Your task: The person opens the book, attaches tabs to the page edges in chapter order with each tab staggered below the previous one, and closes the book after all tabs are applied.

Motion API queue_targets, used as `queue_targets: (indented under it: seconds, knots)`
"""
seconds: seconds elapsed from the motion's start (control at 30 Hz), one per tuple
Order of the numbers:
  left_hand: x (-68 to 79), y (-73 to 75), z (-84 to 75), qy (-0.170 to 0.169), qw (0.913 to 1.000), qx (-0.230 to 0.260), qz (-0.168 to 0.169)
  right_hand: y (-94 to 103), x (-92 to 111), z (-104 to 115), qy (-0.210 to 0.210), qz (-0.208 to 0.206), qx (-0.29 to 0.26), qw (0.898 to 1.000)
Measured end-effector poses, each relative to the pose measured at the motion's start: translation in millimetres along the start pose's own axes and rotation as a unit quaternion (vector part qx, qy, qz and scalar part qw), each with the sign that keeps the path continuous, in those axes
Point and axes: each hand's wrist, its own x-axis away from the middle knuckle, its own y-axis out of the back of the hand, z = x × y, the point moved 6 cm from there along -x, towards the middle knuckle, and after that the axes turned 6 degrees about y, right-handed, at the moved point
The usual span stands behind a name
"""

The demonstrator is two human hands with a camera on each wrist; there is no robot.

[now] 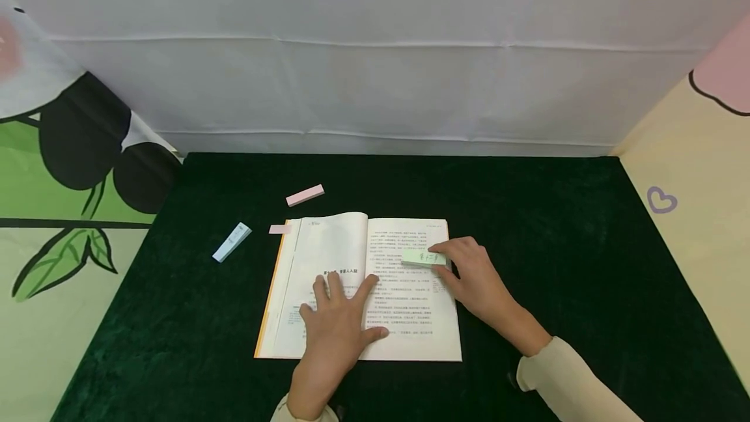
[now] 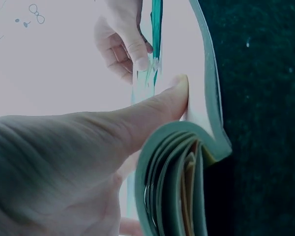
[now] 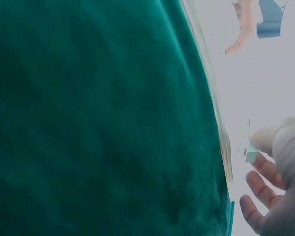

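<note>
An open book (image 1: 410, 338) with printed pages lies on the dark green cloth. My left hand (image 1: 335, 327) rests across its middle, fingers spread, pressing the pages down near the fold. Over the right page, my right hand (image 1: 480, 285) pinches the right end of a pale green sticky-note pad (image 1: 415, 256) that bears handwriting. In the right wrist view the thumb and index finger hold this pad (image 3: 251, 155), with the other fingers loosely bent. A pink tab (image 1: 279, 229) sticks out from the book's upper left edge.
Behind the book lies a pink sticky-note pad (image 1: 305, 195). Left of the book is a pale blue pad (image 1: 232, 242) with writing on it. Green velvety cloth (image 1: 562, 233) covers the table, with a white sheet (image 1: 375, 93) hanging at the back and printed panels at both sides.
</note>
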Motion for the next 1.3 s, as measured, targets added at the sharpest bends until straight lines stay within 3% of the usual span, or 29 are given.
queue_targets:
  seconds: [0.57, 0.77, 0.97, 1.3]
  knots:
    - [0.5, 2.8, 2.0, 0.012, 0.9996, 0.024, -0.011, -25.4, 22.5, 40.5, 0.044, 0.088, 0.066, 0.993]
    - [0.0, 8.1, 3.2, 0.03, 0.997, 0.069, -0.02, -28.5, 24.2, 55.3, 0.056, 0.08, 0.103, 0.99]
    - [0.9, 10.2, 1.8, 0.035, 0.9902, 0.13, -0.037, -34.6, 25.1, 60.9, 0.043, 0.077, 0.089, 0.992]
    - [-1.2, 2.9, -3.8, 0.011, 0.9894, 0.129, -0.066, -40.7, 28.0, 62.5, 0.027, 0.068, 0.071, 0.995]
